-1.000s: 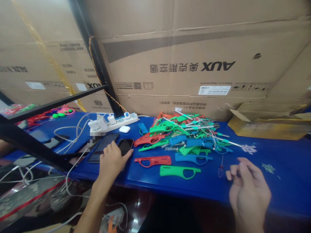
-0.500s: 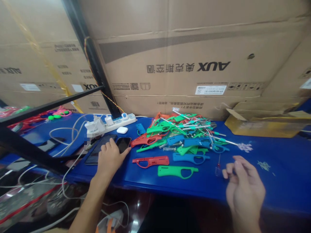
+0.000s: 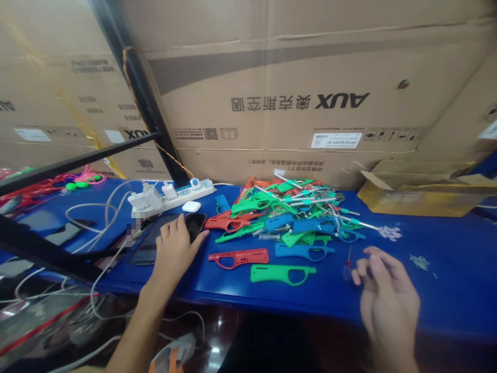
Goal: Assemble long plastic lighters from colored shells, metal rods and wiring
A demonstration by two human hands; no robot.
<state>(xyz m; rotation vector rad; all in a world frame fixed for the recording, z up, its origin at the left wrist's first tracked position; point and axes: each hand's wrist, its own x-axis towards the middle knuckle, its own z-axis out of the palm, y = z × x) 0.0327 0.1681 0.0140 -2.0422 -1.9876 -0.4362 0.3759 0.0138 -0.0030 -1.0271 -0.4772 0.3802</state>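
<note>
My left hand (image 3: 176, 248) rests over a black smartphone (image 3: 195, 224), thumb along its right edge and fingers bent on the other side. A dark tablet (image 3: 145, 243) lies partly beneath that hand. My right hand (image 3: 388, 295) hovers at the front right, fingers loosely curled and nothing visible in them. Beside its fingertips lies a small screwdriver (image 3: 347, 269) with a clear reddish handle. Lighter shell halves in red (image 3: 248, 256), blue (image 3: 305, 252) and green (image 3: 267, 273) lie in front of a heap of lighter parts (image 3: 287, 207).
A white power strip (image 3: 174, 199) with chargers and cables stands at the left, near a white earbud case (image 3: 191, 206). A black metal frame (image 3: 145, 103) rises there. Large cartons (image 3: 272, 67) form the back; an opened small box (image 3: 419, 199) sits right. Small white pieces (image 3: 419, 261) lie on the blue table (image 3: 446, 305).
The view has shifted slightly, so most things sit a little further left and higher. My left hand stays at the smartphone; my right hand remains near the screwdriver.
</note>
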